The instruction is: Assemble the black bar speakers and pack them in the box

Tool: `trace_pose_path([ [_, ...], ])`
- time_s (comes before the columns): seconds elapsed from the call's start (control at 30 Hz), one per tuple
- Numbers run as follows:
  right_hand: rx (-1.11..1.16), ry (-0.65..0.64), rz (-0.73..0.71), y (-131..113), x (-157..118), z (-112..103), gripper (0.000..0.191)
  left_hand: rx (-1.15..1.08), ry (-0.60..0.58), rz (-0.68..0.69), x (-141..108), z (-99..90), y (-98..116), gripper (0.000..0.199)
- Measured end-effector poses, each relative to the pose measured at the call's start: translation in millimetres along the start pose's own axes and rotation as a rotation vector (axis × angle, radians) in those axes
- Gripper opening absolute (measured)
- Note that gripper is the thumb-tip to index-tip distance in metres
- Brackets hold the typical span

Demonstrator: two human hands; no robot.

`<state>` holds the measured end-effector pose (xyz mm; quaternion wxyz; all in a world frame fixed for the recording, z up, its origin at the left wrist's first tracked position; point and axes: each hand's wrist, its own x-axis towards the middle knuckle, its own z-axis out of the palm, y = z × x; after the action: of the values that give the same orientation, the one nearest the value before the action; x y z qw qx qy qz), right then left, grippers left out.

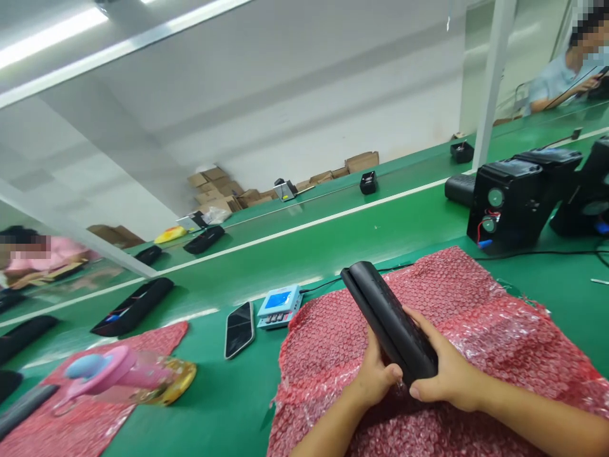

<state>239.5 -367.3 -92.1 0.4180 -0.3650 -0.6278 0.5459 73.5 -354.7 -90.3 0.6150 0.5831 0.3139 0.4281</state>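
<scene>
A long black plastic housing (pixel 387 311), perhaps a speaker shell, is tilted up over a sheet of red bubble wrap (pixel 476 311). My left hand (pixel 375 377) grips its near end from the left, thumb on top. On the other side, my right hand (pixel 445 365) is closed round the same end, with its thumb close to the left one. Fingers beneath the housing are partly hidden. Just beyond the wrap's left corner stands a small light-blue device (pixel 279 306) with a lit screen and a cable. Beside it lies a phone (pixel 239 330), screen dark.
A pink bottle (pixel 128 377) lies on another red sheet at left. Open black shells (pixel 133 308) sit along the conveyor belt (pixel 295 244). Black boxes with wires (pixel 509 203) stand at right. Co-workers sit at far left and far right (pixel 552 86); cardboard boxes (pixel 214 187) lie behind.
</scene>
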Motion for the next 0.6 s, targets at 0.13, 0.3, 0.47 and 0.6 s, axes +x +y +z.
trace_pose_path([
  [0.13,-0.262,0.225,0.031,-8.8,19.0,-27.4,0.103,0.323,-0.052,0.019,2.6,-9.3,-11.6,0.097],
  [0.3,-0.558,0.479,0.162,-18.3,21.6,-77.0,0.099,0.754,-0.160,-0.054,1.4,-11.1,-12.0,0.073],
  [0.47,-0.838,0.661,0.370,-21.8,13.7,-110.4,0.096,0.850,-0.169,-0.030,2.7,-3.8,-1.1,0.060],
  [0.6,-0.965,0.673,0.358,-26.8,13.9,-109.4,0.082,0.874,-0.163,0.053,3.8,-1.9,2.2,0.053],
])
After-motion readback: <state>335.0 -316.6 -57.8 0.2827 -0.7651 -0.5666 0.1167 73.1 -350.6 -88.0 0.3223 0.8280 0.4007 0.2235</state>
